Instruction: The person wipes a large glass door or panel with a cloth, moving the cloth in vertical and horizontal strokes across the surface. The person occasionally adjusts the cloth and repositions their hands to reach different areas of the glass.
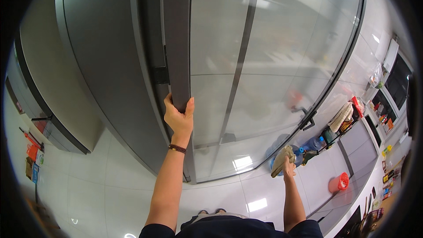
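Note:
Ahead of me stands a glass door (216,119) with a dark frame and a dark upright bar across its pane. My left hand (179,117) is wrapped round the dark grey edge of the door frame (177,39), thumb on the glass side and fingers on the far side. A beaded bracelet circles that wrist. Lower right, my right hand (288,167) grips a folded beige-grey cloth (279,162), held near the bottom of the glass door's far edge. A black door handle (308,121) sits on that far edge, above the cloth.
Behind the cloth, large blue water bottles (313,143) stand by a low black rack with a towel (341,117) over it. A red bin (338,183) stands on the white tiled floor (220,194). A cluttered counter (357,205) runs along the right. Tall grey panels (97,31) rise left.

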Action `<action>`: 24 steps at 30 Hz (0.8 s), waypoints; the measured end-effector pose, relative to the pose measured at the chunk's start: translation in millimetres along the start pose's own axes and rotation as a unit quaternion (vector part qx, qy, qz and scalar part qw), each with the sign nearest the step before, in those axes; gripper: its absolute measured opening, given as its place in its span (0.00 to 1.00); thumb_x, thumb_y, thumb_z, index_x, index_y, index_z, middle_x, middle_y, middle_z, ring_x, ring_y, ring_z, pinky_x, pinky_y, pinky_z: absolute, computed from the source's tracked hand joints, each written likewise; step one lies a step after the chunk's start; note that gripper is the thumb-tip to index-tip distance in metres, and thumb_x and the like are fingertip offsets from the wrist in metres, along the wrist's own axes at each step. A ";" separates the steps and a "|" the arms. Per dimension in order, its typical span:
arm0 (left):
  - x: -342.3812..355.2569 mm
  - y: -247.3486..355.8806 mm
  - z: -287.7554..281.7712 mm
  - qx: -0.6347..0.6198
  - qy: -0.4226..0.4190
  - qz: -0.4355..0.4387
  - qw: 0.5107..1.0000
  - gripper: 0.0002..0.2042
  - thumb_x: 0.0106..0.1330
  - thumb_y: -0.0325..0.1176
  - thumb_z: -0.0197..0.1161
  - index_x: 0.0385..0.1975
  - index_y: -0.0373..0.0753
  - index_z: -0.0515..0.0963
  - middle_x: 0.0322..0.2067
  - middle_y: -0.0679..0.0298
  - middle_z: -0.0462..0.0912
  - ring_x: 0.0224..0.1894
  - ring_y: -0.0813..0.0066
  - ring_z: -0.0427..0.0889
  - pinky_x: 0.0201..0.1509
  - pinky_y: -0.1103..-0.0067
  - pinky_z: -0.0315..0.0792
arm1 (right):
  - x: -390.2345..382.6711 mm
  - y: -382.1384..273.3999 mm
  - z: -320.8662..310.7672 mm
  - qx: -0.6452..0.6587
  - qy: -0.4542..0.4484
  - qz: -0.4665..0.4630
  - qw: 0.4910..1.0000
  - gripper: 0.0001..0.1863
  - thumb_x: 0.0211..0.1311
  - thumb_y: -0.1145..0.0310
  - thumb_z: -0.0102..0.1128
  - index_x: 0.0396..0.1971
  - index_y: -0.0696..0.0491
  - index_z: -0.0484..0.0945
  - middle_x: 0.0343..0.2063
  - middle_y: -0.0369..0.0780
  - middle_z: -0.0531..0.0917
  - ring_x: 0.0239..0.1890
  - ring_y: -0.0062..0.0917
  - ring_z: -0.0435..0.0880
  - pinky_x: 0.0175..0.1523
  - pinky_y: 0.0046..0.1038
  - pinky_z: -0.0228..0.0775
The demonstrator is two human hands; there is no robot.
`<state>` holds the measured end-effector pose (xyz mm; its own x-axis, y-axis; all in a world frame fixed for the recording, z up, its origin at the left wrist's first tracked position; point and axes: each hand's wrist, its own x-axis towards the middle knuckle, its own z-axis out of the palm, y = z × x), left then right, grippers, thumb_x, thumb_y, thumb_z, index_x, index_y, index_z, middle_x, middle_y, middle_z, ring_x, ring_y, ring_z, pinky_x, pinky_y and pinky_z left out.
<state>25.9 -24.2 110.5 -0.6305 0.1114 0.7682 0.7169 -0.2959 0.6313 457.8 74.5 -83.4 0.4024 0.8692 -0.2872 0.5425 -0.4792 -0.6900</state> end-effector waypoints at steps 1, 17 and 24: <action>0.1 -0.5 -1.3 0.004 -0.003 -0.003 1.000 0.28 0.58 0.51 0.66 0.44 0.31 0.69 0.29 0.59 0.81 0.27 0.71 0.82 0.31 0.80 0.76 | -6.1 -1.6 -2.1 -0.067 0.000 0.020 0.998 0.35 0.57 0.42 0.47 0.62 0.46 0.66 0.60 0.48 0.68 0.68 0.34 0.52 0.66 0.44 0.47; -4.4 -5.4 6.4 -0.002 -0.019 -0.003 1.000 0.30 0.58 0.53 0.65 0.45 0.30 0.69 0.30 0.56 0.81 0.27 0.66 0.83 0.30 0.77 0.76 | -54.5 -59.8 -35.0 0.508 -0.175 -0.012 0.843 0.24 0.63 0.45 0.48 0.55 0.42 0.69 0.52 0.34 0.75 0.53 0.27 0.73 0.42 0.35 0.77; -6.4 -2.0 5.3 -0.010 -0.001 -0.023 1.000 0.29 0.58 0.53 0.65 0.45 0.30 0.70 0.29 0.57 0.81 0.27 0.69 0.82 0.29 0.80 0.75 | -108.7 -181.3 -60.8 0.771 -0.217 -0.165 0.576 0.21 0.71 0.60 0.44 0.59 0.52 0.64 0.59 0.41 0.69 0.60 0.36 0.69 0.60 0.45 0.70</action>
<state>30.1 -19.2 104.9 -0.6617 0.1276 0.7388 0.6810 -0.3099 0.6634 360.5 59.4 113.3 0.0620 0.9909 0.1194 -0.8968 0.1078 -0.4291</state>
